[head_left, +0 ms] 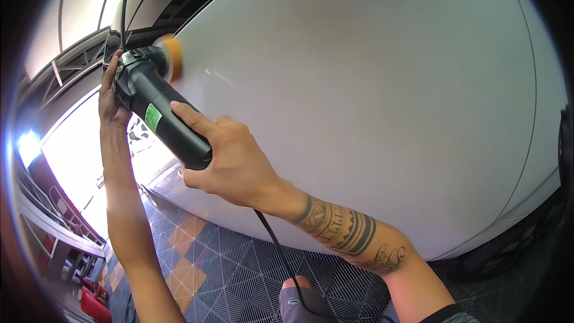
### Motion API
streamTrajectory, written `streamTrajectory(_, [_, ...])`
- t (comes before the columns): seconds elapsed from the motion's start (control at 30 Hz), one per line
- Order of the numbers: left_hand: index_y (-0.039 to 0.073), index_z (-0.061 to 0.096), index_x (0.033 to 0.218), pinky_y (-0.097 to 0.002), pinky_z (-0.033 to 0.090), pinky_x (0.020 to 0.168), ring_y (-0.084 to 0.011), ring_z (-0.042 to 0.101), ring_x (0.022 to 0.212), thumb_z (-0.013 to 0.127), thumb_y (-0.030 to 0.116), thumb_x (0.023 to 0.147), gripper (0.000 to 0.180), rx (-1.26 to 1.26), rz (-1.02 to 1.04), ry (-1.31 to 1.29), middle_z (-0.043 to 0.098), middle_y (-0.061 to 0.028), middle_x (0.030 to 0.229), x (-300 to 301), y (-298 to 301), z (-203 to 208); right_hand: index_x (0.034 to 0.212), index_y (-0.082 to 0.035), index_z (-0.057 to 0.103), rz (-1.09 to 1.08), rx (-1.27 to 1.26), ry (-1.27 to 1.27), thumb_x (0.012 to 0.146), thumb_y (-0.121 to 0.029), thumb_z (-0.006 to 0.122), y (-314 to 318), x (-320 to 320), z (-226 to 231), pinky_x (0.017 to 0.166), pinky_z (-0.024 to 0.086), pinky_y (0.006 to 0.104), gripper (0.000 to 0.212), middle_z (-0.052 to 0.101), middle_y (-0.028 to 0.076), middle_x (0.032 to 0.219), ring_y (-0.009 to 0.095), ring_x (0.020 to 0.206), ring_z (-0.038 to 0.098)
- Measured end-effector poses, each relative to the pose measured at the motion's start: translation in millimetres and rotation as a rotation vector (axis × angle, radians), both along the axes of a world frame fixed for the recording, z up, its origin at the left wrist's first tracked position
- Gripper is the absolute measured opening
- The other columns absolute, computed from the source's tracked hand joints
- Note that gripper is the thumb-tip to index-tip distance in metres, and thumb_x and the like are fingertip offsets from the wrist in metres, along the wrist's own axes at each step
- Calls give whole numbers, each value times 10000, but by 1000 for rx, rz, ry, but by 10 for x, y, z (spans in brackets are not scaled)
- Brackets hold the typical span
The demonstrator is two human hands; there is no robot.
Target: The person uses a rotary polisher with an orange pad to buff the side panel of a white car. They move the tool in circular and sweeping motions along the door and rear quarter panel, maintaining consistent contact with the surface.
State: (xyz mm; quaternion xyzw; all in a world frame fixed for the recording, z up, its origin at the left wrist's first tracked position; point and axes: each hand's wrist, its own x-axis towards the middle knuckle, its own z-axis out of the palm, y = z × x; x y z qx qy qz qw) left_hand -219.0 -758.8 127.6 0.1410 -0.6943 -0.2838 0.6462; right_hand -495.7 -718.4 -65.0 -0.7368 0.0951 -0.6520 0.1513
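Between nine and ten o'clock, the left hand (113,106) supports the head of the black polisher (158,94); how far its fingers (109,76) close, I cannot tell. The polisher looks rigid and heavy, its smooth barrel (179,130) perhaps slippery; the blurred orange pad (174,60), likely soft, offers no handhold. Toward nine, the right hand (236,158) wraps the barrel's rear, a sound grip.

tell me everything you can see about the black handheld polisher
The polisher has a long, rounded body, apparently plastic, with a green label on its side. It slants from upper left to lower right. Its orange pad is blurred, as if spinning, beside the pale car panel; contact is unclear. The right hand grips the rear end, and the left hand braces the head.
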Motion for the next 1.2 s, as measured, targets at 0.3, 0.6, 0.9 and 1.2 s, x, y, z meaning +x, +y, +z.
streamTrajectory(0.3, [79, 583, 1246, -432, 570, 886, -261, 666, 1029, 497, 194, 1012, 274, -16, -40, 28, 657, -109, 1141, -128, 127, -155, 1404, -115, 509, 60, 29, 29, 669, -185, 726, 110, -140, 92, 721, 499, 417, 769, 558, 236, 824, 351, 725, 562])
streamTrajectory(0.6, [55, 577, 1232, -434, 579, 889, -277, 672, 1025, 461, 174, 1012, 275, 38, 35, -47, 658, -142, 1144, -64, 415, -118, 1413, -119, 488, 173, 91, 53, 697, -181, 747, 338, -187, 34, 728, 530, 443, 764, 558, 258, 873, 391, 777, 625])
streamTrajectory(0.9, [89, 499, 1340, -419, 605, 873, -275, 660, 1066, 407, 226, 1046, 337, -7, -152, -222, 611, -158, 1226, 2, 366, -37, 1434, -93, 440, 131, 5, 11, 707, -170, 757, 338, -94, 75, 762, 555, 451, 797, 502, 391, 1133, 461, 847, 653])
streamTrajectory(1.2, [84, 535, 1300, -432, 597, 888, -282, 654, 1081, 441, 213, 1035, 310, -11, -101, -195, 616, -161, 1225, -132, 396, -20, 1417, -97, 469, 126, 40, -1, 691, -153, 760, 352, -115, 42, 734, 557, 443, 784, 539, 324, 1047, 427, 810, 654])
